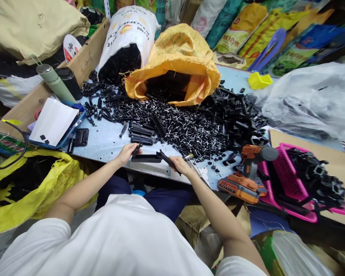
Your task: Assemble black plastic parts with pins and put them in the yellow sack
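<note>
My left hand pinches a small black plastic piece at the left end of a long black plastic bar. The bar lies level near the table's front edge. My right hand is closed around a flat black plastic strip, whose tip meets the bar's right end. Whether these parts are joined I cannot tell. Just beyond my hands lies a short stack of similar black bars. Behind it spreads a heap of small black parts with silvery pins.
An orange cordless drill lies at the right, beside a pink basket of black parts. An orange sack and a white sack open onto the heap. A green bottle stands left, above a yellow sack.
</note>
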Tool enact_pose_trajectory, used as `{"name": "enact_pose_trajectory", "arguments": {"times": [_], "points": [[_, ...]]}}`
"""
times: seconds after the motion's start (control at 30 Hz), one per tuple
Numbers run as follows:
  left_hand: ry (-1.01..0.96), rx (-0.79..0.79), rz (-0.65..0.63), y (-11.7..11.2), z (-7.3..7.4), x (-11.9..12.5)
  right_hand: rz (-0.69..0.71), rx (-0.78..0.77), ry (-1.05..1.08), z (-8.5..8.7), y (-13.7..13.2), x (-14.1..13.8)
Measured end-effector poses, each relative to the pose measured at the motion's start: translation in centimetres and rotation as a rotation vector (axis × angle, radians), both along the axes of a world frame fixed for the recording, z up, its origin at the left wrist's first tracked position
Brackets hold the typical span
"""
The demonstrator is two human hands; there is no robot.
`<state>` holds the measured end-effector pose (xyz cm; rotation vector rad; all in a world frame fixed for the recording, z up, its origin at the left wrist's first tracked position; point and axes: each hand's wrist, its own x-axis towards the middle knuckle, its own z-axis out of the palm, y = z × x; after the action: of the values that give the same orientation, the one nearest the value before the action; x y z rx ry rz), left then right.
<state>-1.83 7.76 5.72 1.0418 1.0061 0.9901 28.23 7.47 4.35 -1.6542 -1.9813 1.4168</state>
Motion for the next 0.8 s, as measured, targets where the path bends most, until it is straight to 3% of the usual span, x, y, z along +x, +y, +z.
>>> {"name": "enact_pose_trajectory", "arguments": {"times": [0.13,0.2,0.27,0.33,0.4,0.53,0.63,0.8], "points": [[0.405,0.352,-0.049,-1.5,-2.6,-1.1,0.278,0.524,-0.265,-1.4,-0.2,0.7],[0.595,0.449,0.011,-2.7,-3.4,-1.3,0.386,0.647,-0.314,-1.3,-0.5,0.2],[0.840,0.424,0.121,-3.8,-3.6,-0.9,0.387,0.718,-0.333,-0.7,-0.6,-1.8],[1.121,0.284,0.150,-4.7,-3.3,-0.1,0.333,0.736,-0.349,-0.1,-0.5,-5.3],[1.341,0.143,0.049,-5.3,-2.7,0.7,0.300,0.705,-0.359,0.2,-0.1,-9.5],[1.524,0.057,-0.120,-6.3,-1.8,2.0,0.368,0.580,-0.423,-0.4,0.5,-15.9],[1.543,0.028,-0.102,-6.4,-1.6,2.8,0.394,0.566,-0.420,-1.3,0.6,-17.1],[1.487,-0.047,-0.087,-5.5,-1.6,4.4,0.421,0.615,-0.405,-2.3,0.9,-16.0]]}}
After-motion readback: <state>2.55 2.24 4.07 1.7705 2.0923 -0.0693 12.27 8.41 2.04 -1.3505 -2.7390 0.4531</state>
